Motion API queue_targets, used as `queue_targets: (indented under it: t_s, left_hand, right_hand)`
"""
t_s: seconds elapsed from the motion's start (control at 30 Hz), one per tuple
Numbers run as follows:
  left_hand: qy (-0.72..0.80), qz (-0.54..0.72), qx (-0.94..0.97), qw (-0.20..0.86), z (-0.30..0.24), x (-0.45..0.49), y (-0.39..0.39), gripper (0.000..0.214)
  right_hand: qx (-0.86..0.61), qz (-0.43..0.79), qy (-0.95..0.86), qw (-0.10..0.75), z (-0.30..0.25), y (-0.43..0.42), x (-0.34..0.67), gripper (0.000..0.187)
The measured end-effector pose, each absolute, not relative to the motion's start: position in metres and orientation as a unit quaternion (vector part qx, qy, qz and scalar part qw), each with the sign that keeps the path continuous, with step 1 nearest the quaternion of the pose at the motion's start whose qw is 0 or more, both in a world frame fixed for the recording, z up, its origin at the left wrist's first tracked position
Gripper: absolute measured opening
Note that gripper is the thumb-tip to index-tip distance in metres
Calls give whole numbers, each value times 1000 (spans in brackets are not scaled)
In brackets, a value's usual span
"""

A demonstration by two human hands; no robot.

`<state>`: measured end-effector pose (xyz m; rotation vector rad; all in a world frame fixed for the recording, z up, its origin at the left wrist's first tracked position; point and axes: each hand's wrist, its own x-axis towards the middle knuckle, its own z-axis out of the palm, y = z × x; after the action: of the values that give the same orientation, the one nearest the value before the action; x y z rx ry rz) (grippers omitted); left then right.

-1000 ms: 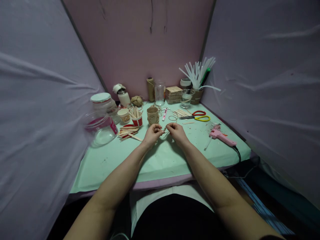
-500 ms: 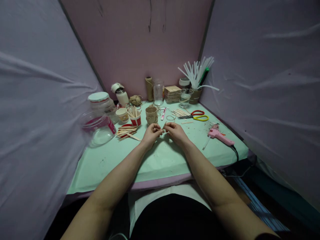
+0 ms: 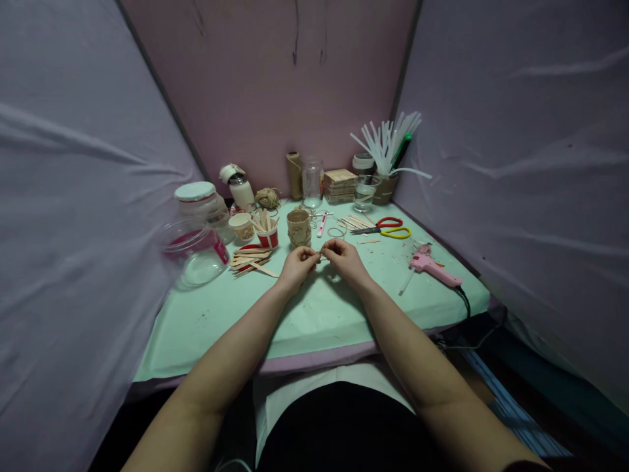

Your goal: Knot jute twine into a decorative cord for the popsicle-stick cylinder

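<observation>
My left hand (image 3: pixel 299 265) and my right hand (image 3: pixel 343 256) meet fingertip to fingertip over the table. Both are pinched closed around something small and pale, mostly hidden by the fingers; I cannot make out its kind. Just behind my left hand stands a brown decorated cup (image 3: pixel 299 227), upright. A loop of thin cord (image 3: pixel 337 232) lies beyond my right hand, beside a pink and white stick-shaped tool (image 3: pixel 322 225). To the left, flat wooden sticks (image 3: pixel 249 259) are heaped on a red piece.
Scissors (image 3: pixel 388 228) with red and yellow handles and a pink glue gun (image 3: pixel 432 267) lie on the right. Clear plastic tubs (image 3: pixel 196 252) stand left, near a red cup (image 3: pixel 266 237) of sticks. Along the back are a twine ball (image 3: pixel 268 197), a glass jar (image 3: pixel 312 183) and white glue sticks (image 3: pixel 386 144).
My fingertips have shifted slightly, and the small pale piece that stuck up between them now shows less. Both hands stay in nearly the same place.
</observation>
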<state>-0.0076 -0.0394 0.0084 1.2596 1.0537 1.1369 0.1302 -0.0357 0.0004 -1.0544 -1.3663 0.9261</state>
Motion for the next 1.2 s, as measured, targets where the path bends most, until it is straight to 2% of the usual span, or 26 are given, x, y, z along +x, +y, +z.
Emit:
queue_targets:
  t_s: [0.17,0.43,0.63,0.93,1.1,1.2]
  left_hand:
    - [465,433,537,555,10,-9,-40,29]
    - [480,465,592,451,13,-13,-37,22]
    - [481,474,607,418,9,-14,-36,19]
    - [438,442,642,449,19,-12,-41,27]
    - [461,432,621,464,16,-15,-40,29]
    - [466,442,633,433,12,-16,-37,29]
  right_hand:
    - [-457,374,-594,546,-1,-36,130,9]
    - [-445,329,-639,535,0,-37,129,11]
    - [-463,296,-653,522,4,-40,131,11]
    - [-447,485,-457,597,-7,-34,121,18]
    - [-432,470,-519,568,-4,-35,128,20]
    - [-435,402,-575,564,0,-38,130,22]
